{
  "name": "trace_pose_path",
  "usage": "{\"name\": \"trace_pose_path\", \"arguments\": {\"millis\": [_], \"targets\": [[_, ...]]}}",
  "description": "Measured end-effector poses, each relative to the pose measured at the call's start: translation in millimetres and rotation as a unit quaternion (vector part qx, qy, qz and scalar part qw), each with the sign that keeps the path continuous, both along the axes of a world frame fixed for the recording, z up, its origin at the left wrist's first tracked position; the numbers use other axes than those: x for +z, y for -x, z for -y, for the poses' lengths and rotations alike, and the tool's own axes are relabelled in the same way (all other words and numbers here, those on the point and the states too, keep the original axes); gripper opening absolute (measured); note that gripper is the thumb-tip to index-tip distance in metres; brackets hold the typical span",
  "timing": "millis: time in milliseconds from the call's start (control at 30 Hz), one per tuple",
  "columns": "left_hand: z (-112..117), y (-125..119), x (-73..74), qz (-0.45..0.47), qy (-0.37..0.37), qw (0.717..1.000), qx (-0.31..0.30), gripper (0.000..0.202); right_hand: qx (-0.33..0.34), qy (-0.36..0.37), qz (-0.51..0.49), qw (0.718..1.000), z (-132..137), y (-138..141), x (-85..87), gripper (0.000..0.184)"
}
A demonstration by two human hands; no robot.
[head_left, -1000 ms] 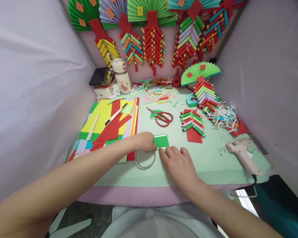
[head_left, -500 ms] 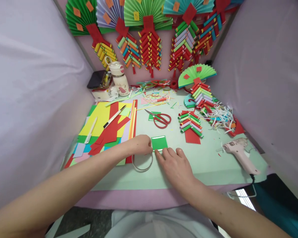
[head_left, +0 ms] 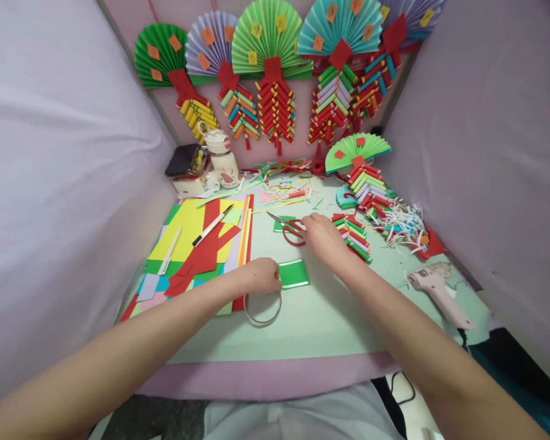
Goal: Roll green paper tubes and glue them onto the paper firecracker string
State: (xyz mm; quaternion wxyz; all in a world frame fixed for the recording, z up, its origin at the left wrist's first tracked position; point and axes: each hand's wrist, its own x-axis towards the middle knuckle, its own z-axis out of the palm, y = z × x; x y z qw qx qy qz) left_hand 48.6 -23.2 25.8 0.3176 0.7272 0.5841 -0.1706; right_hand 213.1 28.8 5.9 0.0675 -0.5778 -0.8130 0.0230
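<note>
Right hand [head_left: 321,237] has moved far, to red-handled metal scissors [head_left: 286,225]. My left hand [head_left: 261,276] curls beside rectangular green paper [head_left: 295,274]; I can't tell whether either's fingers pinch.

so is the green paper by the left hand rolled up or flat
Flat: the green paper lies spread on the table, near and far edges both in view.
</note>
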Motion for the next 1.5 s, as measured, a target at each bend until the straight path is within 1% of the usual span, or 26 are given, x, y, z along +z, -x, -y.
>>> {"name": "trace_pose_path", "arguments": {"millis": [67, 100, 167, 233, 333, 400, 467, 533, 600, 700, 800, 933, 1133, 1333, 1500], "targets": [[0, 0, 1.6, -0.003, 0.005, 1.0, 0.002, 0.018, -0.003, 0.032, 0.007, 0.999, -22, 10, -2.7, 0.022], [0, 0, 2.2, -0.003, 0.006, 1.0, 0.002, 0.018, -0.003, 0.044, 0.01, 0.999, -29, 13, -4.0, 0.023], [0, 1, 2.3, 0.0, 0.006, 1.0, 0.002, 0.017, -0.004, 0.055, 0.015, 0.998, -34, 17, -4.3, 0.023], [1, 3, 1.1, 0.004, 0.007, 1.0, 0.001, 0.016, -0.01, 0.052, 0.017, 0.998, -27, 13, -1.4, 0.023], [1, 7, -2.2, 0.011, 0.012, 1.0, 0.001, 0.015, -0.015, 0.03, 0.015, 0.999, -1, -7, 3.7, 0.023], [2, 9, -4.3, 0.018, 0.012, 1.0, 0.002, 0.015, 0.002, 0.018, 0.007, 1.0, 24, -26, 2.3, 0.023], [2, 9, -5.9, 0.025, 0.008, 1.0, -0.002, 0.015, 0.015, 0.047, -0.023, 0.999, 51, -46, -3.8, 0.023], [2, 9, -6.7, 0.028, 0.004, 1.0, -0.008, 0.015, 0.046, 0.091, -0.078, 0.992, 77, -65, -12.2, 0.023], [3, 7, -6.8, 0.027, 0.006, 1.0, -0.012, 0.014, 0.073, 0.096, -0.118, 0.986, 99, -80, -19.7, 0.028], [2, 4, -5.8, 0.02, 0.017, 1.0, -0.006, 0.015, 0.094, 0.073, -0.119, 0.986, 124, -92, -26.3, 0.034], [2, 1, -4.3, 0.016, 0.025, 1.0, -0.007, 0.016, 0.098, 0.043, -0.098, 0.989, 137, -95, -30.3, 0.032], [1, -2, -2.7, 0.01, 0.026, 0.999, -0.016, 0.015, 0.109, 0.017, -0.092, 0.99, 141, -90, -36.2, 0.024], [1, -5, -2.7, 0.002, 0.028, 1.0, -0.011, 0.014, 0.125, -0.006, -0.103, 0.987, 137, -84, -44.6, 0.023], [1, -8, -2.1, -0.001, 0.033, 0.999, -0.01, 0.014, 0.123, -0.002, -0.095, 0.988, 135, -83, -50.3, 0.023], [1, -10, 0.7, 0.001, 0.032, 0.999, -0.01, 0.013, 0.117, 0.016, -0.083, 0.989, 136, -81, -49.5, 0.022]]}}
